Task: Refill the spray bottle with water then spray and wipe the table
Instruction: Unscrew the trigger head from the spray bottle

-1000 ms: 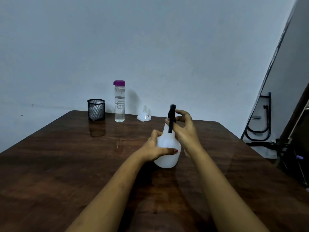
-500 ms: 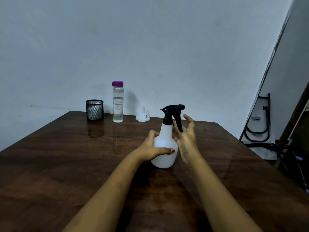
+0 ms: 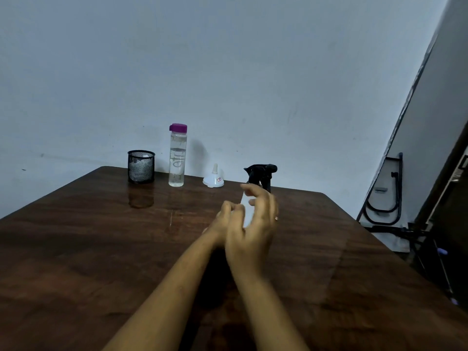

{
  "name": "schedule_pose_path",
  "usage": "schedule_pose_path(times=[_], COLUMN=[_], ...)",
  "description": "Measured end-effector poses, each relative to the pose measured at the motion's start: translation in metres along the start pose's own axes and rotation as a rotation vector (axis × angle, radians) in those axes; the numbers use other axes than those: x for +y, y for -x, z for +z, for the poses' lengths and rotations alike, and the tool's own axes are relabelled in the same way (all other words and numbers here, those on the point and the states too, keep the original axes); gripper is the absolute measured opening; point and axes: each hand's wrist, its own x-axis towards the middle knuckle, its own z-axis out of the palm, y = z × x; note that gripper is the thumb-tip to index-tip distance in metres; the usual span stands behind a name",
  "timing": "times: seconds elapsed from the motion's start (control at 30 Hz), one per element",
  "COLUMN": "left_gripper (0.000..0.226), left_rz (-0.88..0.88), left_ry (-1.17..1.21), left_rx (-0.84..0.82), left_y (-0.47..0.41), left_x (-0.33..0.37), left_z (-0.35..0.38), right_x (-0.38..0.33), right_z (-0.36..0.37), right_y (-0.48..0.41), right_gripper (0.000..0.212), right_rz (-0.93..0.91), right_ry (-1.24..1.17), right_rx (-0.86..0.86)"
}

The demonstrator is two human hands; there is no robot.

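Head view shows the 2 hands close together at mid-worktop (image 3: 101, 249), both at the spray bottle (image 3: 247, 211), which stands upright there with its black trigger head (image 3: 260, 173) on. The left hand (image 3: 226, 219) wraps the white body from the left, fingers curled round it. The right hand (image 3: 255, 224) sits in front, its fingers bent in at the neck just under the trigger head. Blur keeps me from telling whether they have closed on it.

I read the step as unscrewing the head so the bottle can be refilled. To do it well, I would hold the body low with the left hand and press it to the worktop so it cannot spin. I would set the right hand on the collar rather than the trigger and turn in short twists, regripping each time. Once it is loose, I would lift the head straight up so anything hanging under it clears the neck without tipping the bottle.

The funnel (image 3: 214, 179) and the capped, partly full water bottle (image 3: 177, 158) stand along the far edge beside 1 mesh cup (image 3: 141, 171), well apart from the hands.
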Motion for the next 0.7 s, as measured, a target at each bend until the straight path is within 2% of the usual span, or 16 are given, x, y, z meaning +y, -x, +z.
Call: schedule_pose_path(times=[0.03,0.13,0.2,0.3,0.47,0.6,0.7], left_gripper=[0.094,0.081,0.084,0.087,0.080,0.080,0.080], left_rz=[0.003,0.016,-0.006,-0.013,-0.003,-0.003,-0.011], left_ry=[-0.018,-0.154,-0.157,-0.138,-0.151,-0.146,-0.130], left_rx=[0.009,0.003,-0.030,-0.032,-0.022,-0.027,-0.028], left_y=[0.000,-0.002,-0.002,0.000,-0.003,-0.005,-0.008], left_x=[0.001,-0.001,-0.006,-0.003,-0.007,-0.010,-0.013], left_z=[0.001,0.000,-0.003,-0.004,-0.004,-0.003,-0.001], right_x=[0.002,0.015,0.024,0.028,0.028,0.032,0.036], right_z=[0.003,0.004,0.000,0.000,0.014,0.019,0.013], right_y=[-0.007,-0.033,-0.045,-0.051,-0.049,-0.057,-0.059], right_gripper=[0.030,0.024,0.026,0.031,0.053,0.042,0.032], right_rz=[0.047,0.272,0.329,0.337,0.349,0.381,0.396], right_ry=[0.021,-0.003,0.013,0.022,0.089,0.127,0.064], right_rx=[-0.060,-0.074,-0.104,-0.144,-0.070,-0.066,-0.083])
